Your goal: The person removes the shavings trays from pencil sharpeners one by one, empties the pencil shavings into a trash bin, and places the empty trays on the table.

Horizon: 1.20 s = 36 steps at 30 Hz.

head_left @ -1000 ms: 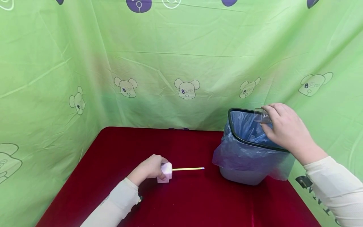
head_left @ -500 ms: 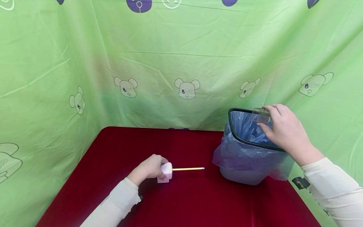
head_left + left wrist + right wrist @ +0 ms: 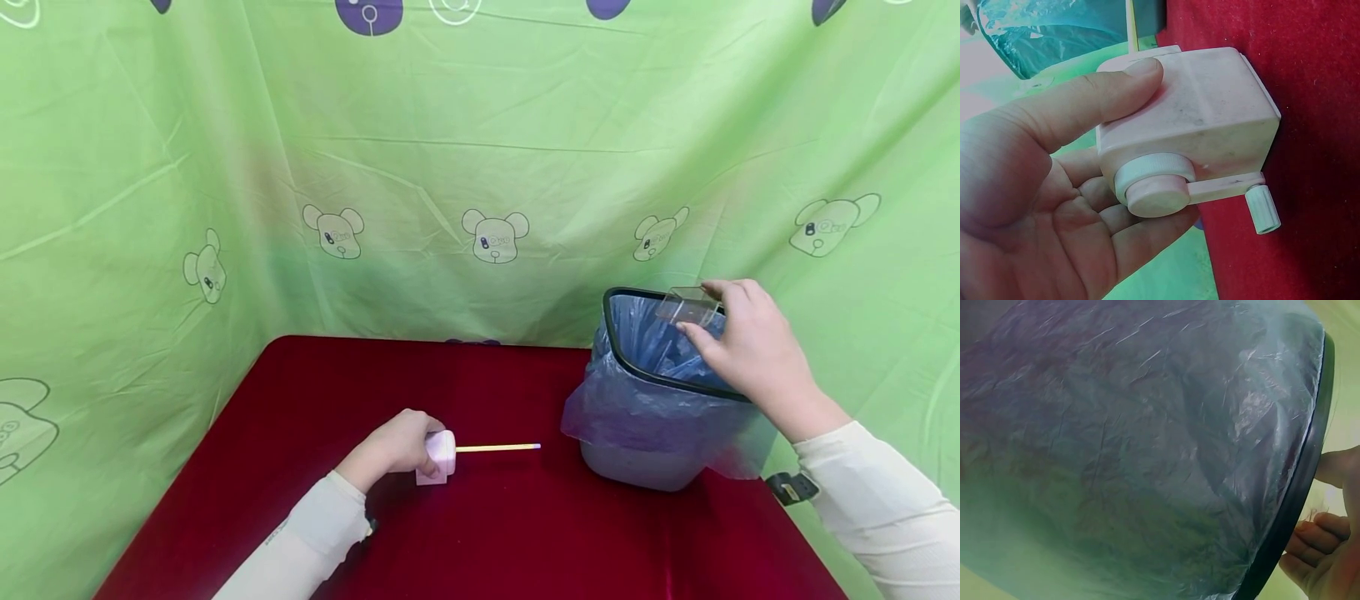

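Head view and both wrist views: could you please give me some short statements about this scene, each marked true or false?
1. The left hand grips a pale pink crank sharpener. True.
2. The right hand holds a clear container at the mouth of the bin. True.
3. Nothing sticks out of the crank sharpener. False: a yellow pencil juts from it, toward the bin.
4. The bin is lined in red. False: its plastic bag is blue.
5. The tabletop is red. True.
6. In the head view, the bin stands left of the crank sharpener. False: it stands to the right.
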### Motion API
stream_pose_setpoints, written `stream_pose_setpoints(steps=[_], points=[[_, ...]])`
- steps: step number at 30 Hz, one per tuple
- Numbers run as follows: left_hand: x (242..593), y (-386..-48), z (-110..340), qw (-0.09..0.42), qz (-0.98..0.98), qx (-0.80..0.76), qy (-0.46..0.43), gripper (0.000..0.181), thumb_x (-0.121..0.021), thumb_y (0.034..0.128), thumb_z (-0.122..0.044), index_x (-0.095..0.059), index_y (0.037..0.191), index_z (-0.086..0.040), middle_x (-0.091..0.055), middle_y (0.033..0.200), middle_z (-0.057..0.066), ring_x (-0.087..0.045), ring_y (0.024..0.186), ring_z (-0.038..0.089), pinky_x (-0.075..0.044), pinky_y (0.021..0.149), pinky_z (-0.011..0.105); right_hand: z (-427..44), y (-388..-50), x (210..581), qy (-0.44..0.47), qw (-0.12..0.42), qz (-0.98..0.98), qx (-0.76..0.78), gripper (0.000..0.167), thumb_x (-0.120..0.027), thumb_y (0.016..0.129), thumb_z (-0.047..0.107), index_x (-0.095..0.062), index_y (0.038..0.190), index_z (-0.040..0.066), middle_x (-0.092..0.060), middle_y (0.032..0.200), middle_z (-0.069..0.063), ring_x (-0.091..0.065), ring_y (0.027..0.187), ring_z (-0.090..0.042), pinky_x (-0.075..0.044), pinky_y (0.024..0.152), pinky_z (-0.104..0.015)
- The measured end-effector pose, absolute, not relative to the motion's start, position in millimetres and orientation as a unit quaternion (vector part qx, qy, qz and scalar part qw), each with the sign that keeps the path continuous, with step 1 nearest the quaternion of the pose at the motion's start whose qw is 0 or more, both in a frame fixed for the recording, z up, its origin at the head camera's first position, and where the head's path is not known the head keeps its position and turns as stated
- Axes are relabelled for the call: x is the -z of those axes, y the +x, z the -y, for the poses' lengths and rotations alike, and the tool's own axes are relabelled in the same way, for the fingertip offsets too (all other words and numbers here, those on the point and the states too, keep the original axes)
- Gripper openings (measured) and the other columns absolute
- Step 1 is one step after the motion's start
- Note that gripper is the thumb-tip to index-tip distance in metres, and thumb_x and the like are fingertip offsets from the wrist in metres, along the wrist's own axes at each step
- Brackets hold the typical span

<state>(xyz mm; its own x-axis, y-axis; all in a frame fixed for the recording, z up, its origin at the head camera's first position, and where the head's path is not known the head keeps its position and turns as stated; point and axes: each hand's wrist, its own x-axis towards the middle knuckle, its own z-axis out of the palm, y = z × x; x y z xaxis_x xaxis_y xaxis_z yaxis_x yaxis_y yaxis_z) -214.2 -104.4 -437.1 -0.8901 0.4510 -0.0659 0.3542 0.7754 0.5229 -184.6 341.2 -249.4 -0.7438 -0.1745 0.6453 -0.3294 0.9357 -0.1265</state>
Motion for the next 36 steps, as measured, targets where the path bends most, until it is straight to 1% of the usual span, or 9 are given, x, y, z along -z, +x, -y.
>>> stream_pose_setpoints(steps=[5, 10, 22, 28, 36], points=[[437, -215, 104, 0.094, -0.938, -0.256, 0.213, 0.059, -0.095, 0.0634, -0.011, -0.073, 0.118, -0.004, -0.071, 0.097, 0.002, -0.059, 0.078, 0.015, -0.053, 0.07, 0.033, -340, -184, 250, 0.122, 0.321, 0.927, -0.148, 0.062, -0.078, 0.088, 0.019, -0.052, 0.135, -0.012, -0.055, 0.123, -0.032, -0.048, 0.115, -0.048, -0.037, 0.096, -0.062], [438, -215, 105, 0.093, -0.939, -0.255, 0.213, 0.06, -0.095, 0.0637, -0.012, -0.073, 0.119, -0.004, -0.072, 0.099, 0.002, -0.059, 0.078, 0.015, -0.054, 0.07, 0.033, -337, -182, 248, 0.103, 0.305, 0.931, -0.174, 0.064, -0.075, 0.092, 0.026, -0.051, 0.137, -0.011, -0.055, 0.124, -0.032, -0.047, 0.118, -0.048, -0.036, 0.096, -0.063], [438, -214, 105, 0.091, -0.937, -0.256, 0.22, 0.059, -0.095, 0.0642, -0.012, -0.074, 0.118, -0.004, -0.072, 0.099, 0.002, -0.059, 0.078, 0.015, -0.053, 0.071, 0.033, -336, -180, 246, 0.072, 0.273, 0.936, -0.209, 0.067, -0.072, 0.095, 0.035, -0.051, 0.141, -0.008, -0.057, 0.125, -0.029, -0.049, 0.118, -0.046, -0.037, 0.097, -0.061], [438, -214, 105, 0.092, -0.937, -0.256, 0.22, 0.058, -0.095, 0.0645, -0.012, -0.074, 0.118, -0.004, -0.071, 0.098, 0.002, -0.059, 0.077, 0.015, -0.053, 0.07, 0.033, -335, -177, 241, 0.055, 0.249, 0.939, -0.231, 0.069, -0.069, 0.097, 0.041, -0.05, 0.142, -0.007, -0.059, 0.125, -0.027, -0.054, 0.119, -0.047, -0.038, 0.1, -0.061], [439, -215, 106, 0.089, -0.936, -0.255, 0.225, 0.058, -0.095, 0.0639, -0.012, -0.074, 0.118, -0.003, -0.072, 0.098, 0.002, -0.059, 0.077, 0.015, -0.053, 0.071, 0.033, -335, -177, 240, 0.047, 0.231, 0.937, -0.259, 0.07, -0.068, 0.097, 0.043, -0.049, 0.145, -0.004, -0.06, 0.127, -0.025, -0.058, 0.12, -0.046, -0.04, 0.101, -0.059]])
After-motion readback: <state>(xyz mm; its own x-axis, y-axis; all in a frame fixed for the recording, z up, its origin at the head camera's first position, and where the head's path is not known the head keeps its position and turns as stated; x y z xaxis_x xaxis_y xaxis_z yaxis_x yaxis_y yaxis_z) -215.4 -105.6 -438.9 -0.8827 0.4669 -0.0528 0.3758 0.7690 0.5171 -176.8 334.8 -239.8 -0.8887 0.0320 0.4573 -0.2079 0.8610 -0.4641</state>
